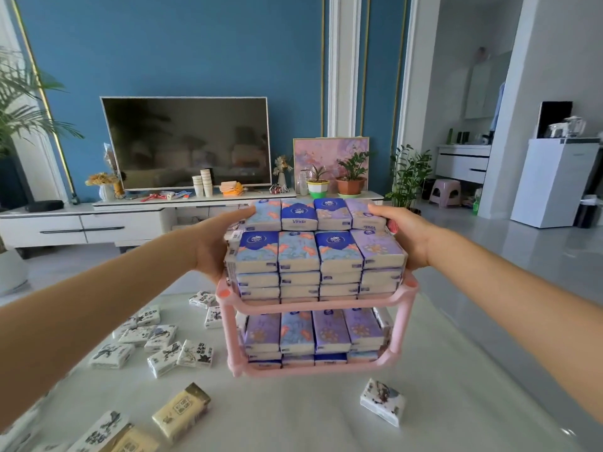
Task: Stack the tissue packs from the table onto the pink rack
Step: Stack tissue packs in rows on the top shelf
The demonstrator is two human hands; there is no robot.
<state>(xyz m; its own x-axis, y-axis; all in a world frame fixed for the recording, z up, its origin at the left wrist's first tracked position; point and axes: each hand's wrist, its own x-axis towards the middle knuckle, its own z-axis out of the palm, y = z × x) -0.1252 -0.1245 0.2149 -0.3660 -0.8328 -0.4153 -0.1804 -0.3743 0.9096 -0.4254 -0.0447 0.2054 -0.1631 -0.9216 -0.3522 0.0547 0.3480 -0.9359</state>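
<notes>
Tissue packs (298,252), eight on top, two-tier pink rack (326,305)

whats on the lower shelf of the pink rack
Blue and purple tissue packs fill the lower shelf of the pink rack, four across at the front, stacked in layers. Whatever sits behind that front row is hidden.

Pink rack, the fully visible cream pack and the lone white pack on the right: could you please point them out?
Pink rack (326,308): head view, front rail of upper shelf.
Cream pack (181,412): head view, middle of its top face.
Lone white pack (382,405): head view, middle of its top face.
</notes>
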